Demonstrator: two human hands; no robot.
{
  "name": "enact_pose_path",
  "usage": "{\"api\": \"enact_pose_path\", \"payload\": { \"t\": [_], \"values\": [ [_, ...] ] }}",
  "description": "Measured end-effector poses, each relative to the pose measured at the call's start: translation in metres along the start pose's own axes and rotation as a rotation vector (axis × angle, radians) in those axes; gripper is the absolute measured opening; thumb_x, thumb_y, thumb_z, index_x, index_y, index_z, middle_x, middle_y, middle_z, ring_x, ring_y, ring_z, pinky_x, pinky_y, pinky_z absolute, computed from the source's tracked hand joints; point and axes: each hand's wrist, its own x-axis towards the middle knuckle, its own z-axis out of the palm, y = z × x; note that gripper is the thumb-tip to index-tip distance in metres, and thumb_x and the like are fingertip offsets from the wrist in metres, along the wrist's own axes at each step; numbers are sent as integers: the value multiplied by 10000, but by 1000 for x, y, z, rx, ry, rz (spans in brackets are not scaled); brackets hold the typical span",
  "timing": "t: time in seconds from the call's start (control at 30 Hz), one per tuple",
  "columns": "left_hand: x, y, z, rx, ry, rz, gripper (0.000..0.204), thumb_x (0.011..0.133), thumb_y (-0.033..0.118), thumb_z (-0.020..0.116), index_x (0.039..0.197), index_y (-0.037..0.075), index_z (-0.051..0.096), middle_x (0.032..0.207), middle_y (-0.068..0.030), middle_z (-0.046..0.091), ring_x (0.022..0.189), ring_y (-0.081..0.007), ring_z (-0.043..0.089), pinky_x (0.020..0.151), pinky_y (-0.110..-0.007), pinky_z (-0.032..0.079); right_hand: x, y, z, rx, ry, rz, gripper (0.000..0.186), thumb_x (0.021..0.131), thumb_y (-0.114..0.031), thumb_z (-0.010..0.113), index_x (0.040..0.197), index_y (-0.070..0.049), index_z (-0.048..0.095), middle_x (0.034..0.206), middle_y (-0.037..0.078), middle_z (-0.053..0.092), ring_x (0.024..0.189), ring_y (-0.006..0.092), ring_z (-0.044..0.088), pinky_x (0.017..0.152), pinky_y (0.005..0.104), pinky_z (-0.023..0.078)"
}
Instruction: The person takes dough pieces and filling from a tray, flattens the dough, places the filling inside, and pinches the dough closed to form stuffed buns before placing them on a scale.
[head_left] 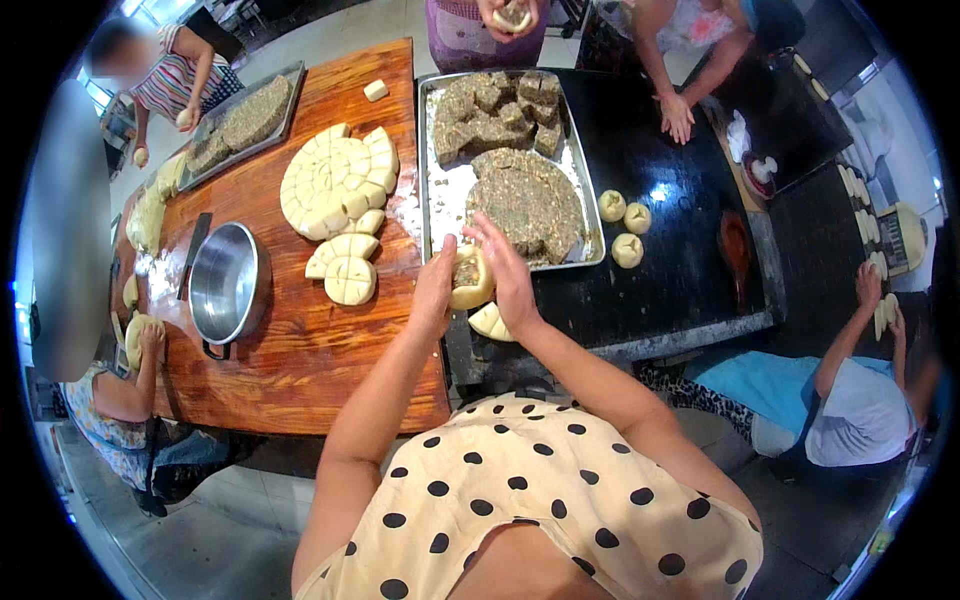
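Note:
Between my palms, over the near edge of the metal tray (pixel 596 225), I hold a filled dough ball (pixel 471 287); brown filling shows at its top. My left hand (pixel 436 288) presses its left side. My right hand (pixel 509 275) cups the right side, fingers stretched forward. The tray holds a large slab of speckled brown filling (pixel 525 200) and cut filling blocks (pixel 480 125) behind it. Just below my right hand lies a cut wedge of pale dough (pixel 491 322), partly hidden. Several closed dough balls, one nearest me (pixel 627 250), sit right of the tray.
On the wooden table (pixel 340 370) to my left are cut dough portions (pixel 340 185), a metal pot (pixel 225 280) and another filling tray (pixel 240 125). The black table (pixel 665 300) carries a reddish-brown spoon-shaped thing (pixel 735 250). Several co-workers stand around, one pair of hands (pixel 676 115) across the black table.

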Motion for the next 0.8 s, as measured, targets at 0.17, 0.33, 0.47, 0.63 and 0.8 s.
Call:
{"api": "enact_pose_path", "payload": {
  "t": [0.17, 0.33, 0.47, 0.63, 0.8],
  "values": [
    [-4, 18, 26, -148, -107, 31, 624, 975, 617, 416, 1212, 56, 552, 1078, -78, 621, 964, -172, 621, 834, -339, 511, 6, -6, -8, -2, 97, 10, 382, 1032, -237, 441, 1045, 64, 675, 1017, 105, 695, 963, 143, 611, 899, 306, 454],
    [-10, -36, 38, -515, -21, 232, 387, 1044, 316, 465, 1253, 2, 554, 1132, -71, 621, 1002, -138, 595, 892, -285, 468, -1, 4, 5, -402, 195, -225, 347, 1027, -195, 445, 973, 28, 705, 967, 111, 728, 881, 168, 663, 1056, 389, 405],
    [2, -40, 29, 0, 11, 374, 380, 1049, 286, 453, 1195, -36, 595, 1081, -74, 638, 1004, -100, 561, 863, -265, 455, 0, 15, 4, -549, 252, -435, 253, 995, -158, 520, 998, -2, 719, 968, 108, 733, 969, 241, 692, 1092, 459, 374],
    [13, -32, -2, 124, -189, 414, 423, 1024, 319, 483, 1249, -33, 550, 1095, -101, 642, 1008, -124, 572, 855, -283, 473, -12, 7, -11, -357, -216, -150, 745, 924, -380, 651, 1500, -40, 324, 1499, 156, 409, 1386, 235, 380, 1134, 379, 298],
    [6, 13, 8, 338, -285, 308, 1041, 871, 446, 703, 1558, 88, 7, 1265, -182, 568, 1090, -208, 582, 938, -326, 464, -23, -16, -17, -540, -242, -107, 895, 689, -163, 873, 1421, -18, 379, 1346, 163, 491, 1222, 294, 509, 1048, 387, 401]
  ]
}}
